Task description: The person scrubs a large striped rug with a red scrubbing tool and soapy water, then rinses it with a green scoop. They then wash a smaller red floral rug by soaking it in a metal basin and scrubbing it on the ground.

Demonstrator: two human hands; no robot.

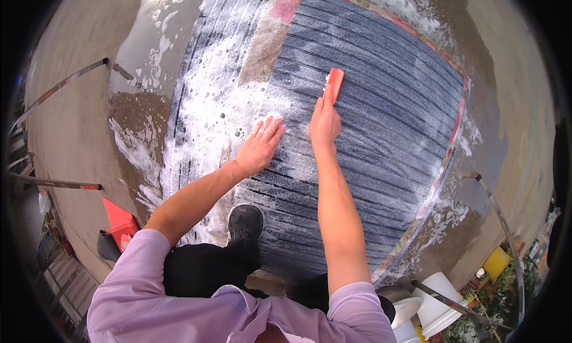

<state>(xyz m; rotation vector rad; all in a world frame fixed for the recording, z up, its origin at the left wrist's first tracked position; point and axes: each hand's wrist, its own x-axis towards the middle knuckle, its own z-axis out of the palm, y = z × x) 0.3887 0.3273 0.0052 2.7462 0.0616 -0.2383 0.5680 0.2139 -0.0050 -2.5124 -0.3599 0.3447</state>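
Observation:
A blue-grey rug (380,101) with dark stripes and a pink floral border lies on the ground before me. Thick white foam (210,88) covers much of its left side. My right hand (325,124) grips the handle end of a red scrub brush (334,84), which rests on the striped part; foam clings to the brush's left edge. Lower and to the left, my left hand (259,147) presses palm down on the foamy surface, holding nothing, fingers slightly apart. My dark patterned shoe (246,222) stands on the rug below that hand.
Wet concrete (482,133) with suds surrounds the rug. Thin metal legs reach in from the left (67,182) and right (496,204). A red plastic object (119,222) sits at left. White buckets (435,294), a yellow container (496,262) and plants (500,298) stand at lower right.

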